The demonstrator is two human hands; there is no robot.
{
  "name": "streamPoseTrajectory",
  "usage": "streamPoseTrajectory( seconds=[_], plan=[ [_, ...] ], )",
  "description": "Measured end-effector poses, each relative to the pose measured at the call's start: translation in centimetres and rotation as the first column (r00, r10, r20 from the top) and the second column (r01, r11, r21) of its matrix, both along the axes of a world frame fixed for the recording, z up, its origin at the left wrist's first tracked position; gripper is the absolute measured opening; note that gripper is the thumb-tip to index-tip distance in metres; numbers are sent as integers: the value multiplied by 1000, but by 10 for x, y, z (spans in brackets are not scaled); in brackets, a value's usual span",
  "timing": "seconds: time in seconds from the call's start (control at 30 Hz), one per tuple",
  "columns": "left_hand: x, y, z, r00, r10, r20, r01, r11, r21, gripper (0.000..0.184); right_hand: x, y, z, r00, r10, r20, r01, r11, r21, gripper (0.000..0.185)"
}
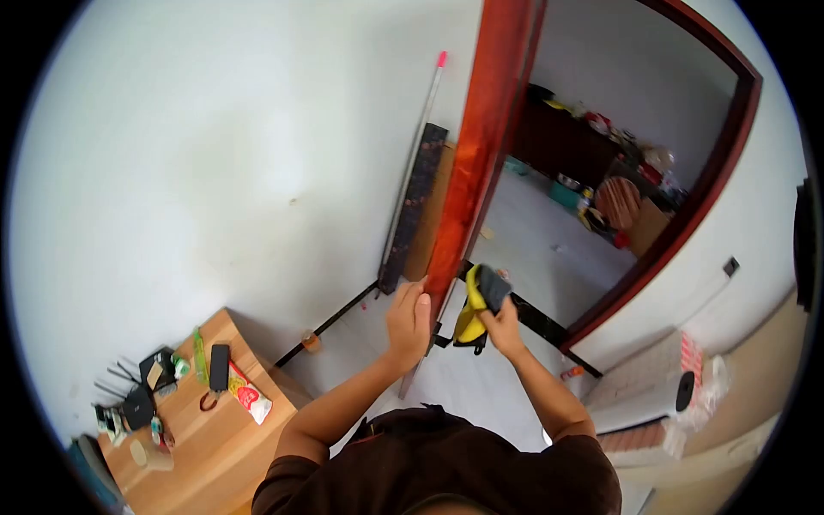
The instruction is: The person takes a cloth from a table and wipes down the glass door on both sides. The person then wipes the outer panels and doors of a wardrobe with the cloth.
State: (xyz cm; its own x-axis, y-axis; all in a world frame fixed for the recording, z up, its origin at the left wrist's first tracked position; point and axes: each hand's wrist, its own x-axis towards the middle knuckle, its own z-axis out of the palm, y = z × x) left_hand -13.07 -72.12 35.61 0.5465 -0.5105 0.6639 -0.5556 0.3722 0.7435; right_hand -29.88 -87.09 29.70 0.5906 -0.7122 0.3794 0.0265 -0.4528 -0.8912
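My left hand (408,326) is closed around the edge of a reddish-brown wooden door (463,172), its thumb on the near side and its other fingers partly hidden. To the right, my right hand (503,330) grips a yellow and dark grey item (474,302) at about the same height. This item looks soft and folded, with a small black piece hanging below it; its exact kind cannot be made out. It is held beside the door, apart from my left hand.
Beyond the dark red door frame (743,120) lies a room with clutter along its wall. A pole (421,129) and a dark roll (412,206) lean behind the door. At lower left stands a wooden table (227,446) with a phone (219,367); a white box (639,390) stands at right.
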Motion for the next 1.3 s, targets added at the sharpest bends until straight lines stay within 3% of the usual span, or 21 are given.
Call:
streamPoseTrajectory(
  seconds=[0.1, 0.17, 0.2, 0.3, 0.33, 0.37, 0.43, 0.47, 0.57, 0.67, 0.77, 0.8, 0.83, 0.9, 0.93, 1.03, 1.07, 1.1, 1.17, 1.27, 1.3],
  plan=[
    [-11, 0, 1, 986, -167, 7, 167, 986, 18, 32, -20, 42, 63, 922, -269, 277, 296, 953, -58, 60],
    [-23, -2, 1, 960, -279, 13, 279, 960, -6, 32, -41, 61, 89, 856, -363, 367, 408, 912, -49, 56],
    [-25, -1, 0, 920, -384, -70, 389, 918, 78, 38, -53, 73, 101, 860, -397, 321, 446, 890, -94, 53],
    [-28, -25, -25, 680, -691, -245, 710, 704, -10, 49, -73, 119, 142, 911, -316, 266, 382, 889, -253, 44],
    [-27, -25, -19, 413, -776, -477, 874, 485, -32, 61, -78, 126, 162, 956, -251, 151, 292, 789, -541, 40],
    [-29, -23, -22, 348, -770, -534, 893, 447, -62, 62, -84, 134, 177, 976, -219, 7, 146, 627, -765, 35],
    [-37, -21, -18, 215, -743, -634, 918, 376, -129, 66, -73, 158, 184, 960, -254, -119, 59, 599, -799, 29],
    [-43, -8, -11, 215, -676, -705, 904, 410, -117, 72, -60, 161, 194, 957, -257, -137, 27, 546, -837, 35],
    [-50, -4, -10, -45, -652, -757, 877, 336, -342, 74, -50, 140, 173, 867, -226, -445, -82, 814, -575, 39],
    [-61, -24, -19, -174, -546, -820, 898, 253, -359, 50, -61, 109, 162, 708, -349, -614, -166, 763, -625, 32],
    [-79, -46, -9, -217, -418, -882, 887, 293, -356, 41, -100, 90, 181, 792, -378, -480, -37, 755, -655, 27],
    [-85, -55, -8, -258, -399, -880, 854, 332, -401, 40, -115, 90, 199, 883, -383, -271, 212, 840, -499, 18],
    [-91, -63, -3, -299, -381, -875, 816, 374, -441, 40, -138, 82, 198, 793, -609, 14, 522, 668, -531, 16],
    [-98, -86, 16, -224, -502, -835, 782, 419, -462, 40, -171, 57, 211, 452, -709, 542, 842, 138, -521, 28],
    [-101, -99, 23, -188, -554, -811, 770, 429, -472, 40, -201, 35, 213, 406, -705, 582, 831, 20, -556, 35],
    [-129, -140, 63, -112, -636, -764, 743, 457, -489, 40, -231, -22, 214, 535, -695, 481, 842, 486, -235, 52],
    [-143, -147, 86, -141, -658, -739, 756, 410, -510, 39, -241, -45, 206, 582, -718, 382, 812, 540, -223, 64],
    [-157, -162, 98, -121, -648, -752, 774, 412, -480, 39, -236, -53, 204, 619, -668, 414, 758, 646, -91, 66],
    [-191, -202, 116, 17, -675, -737, 788, 464, -406, 36, -249, -78, 196, 578, -724, 376, 784, 620, -11, 68],
    [-253, -259, 146, 395, -762, -513, 755, 588, -291, 58, -266, -99, 204, 550, -689, 472, 739, 665, 108, 62],
    [-273, -287, 142, 654, -720, -232, 691, 694, -203, 62, -272, -105, 205, 537, -681, 497, 727, 673, 137, 63]
  ],
)
